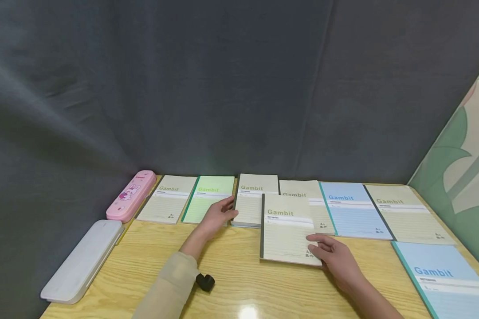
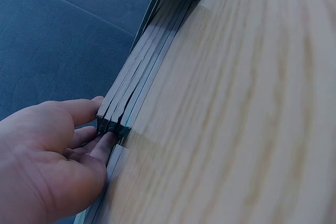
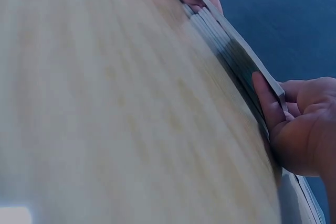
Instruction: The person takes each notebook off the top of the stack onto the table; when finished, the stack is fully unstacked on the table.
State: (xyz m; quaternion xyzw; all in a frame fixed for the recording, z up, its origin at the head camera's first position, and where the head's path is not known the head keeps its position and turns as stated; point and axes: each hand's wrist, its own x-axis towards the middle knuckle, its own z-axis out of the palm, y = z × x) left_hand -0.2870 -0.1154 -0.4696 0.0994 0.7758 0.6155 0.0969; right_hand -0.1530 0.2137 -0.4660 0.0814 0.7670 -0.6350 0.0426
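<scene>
My right hand [image 1: 337,261] pinches a cream Gambit notebook [image 1: 285,241] at its lower right corner, the thumb on its cover. That notebook is raised over the table, overlapping two others, and the right wrist view shows it tilted above a stack. My left hand [image 1: 215,218] touches the left, spine side of a stack of notebooks [image 1: 255,208] with a cream one on top. Close up in the left wrist view, the left thumb and index finger [image 2: 79,111] rest at the corner of the notebook stack [image 2: 142,61].
Along the back lie a cream notebook [image 1: 167,199], a green notebook [image 1: 207,199], a partly covered cream notebook [image 1: 321,212], a blue notebook [image 1: 355,217] and another cream one [image 1: 411,219]. A blue notebook [image 1: 455,283] lies front right. A pink case [image 1: 131,195] and white case [image 1: 84,261] sit left.
</scene>
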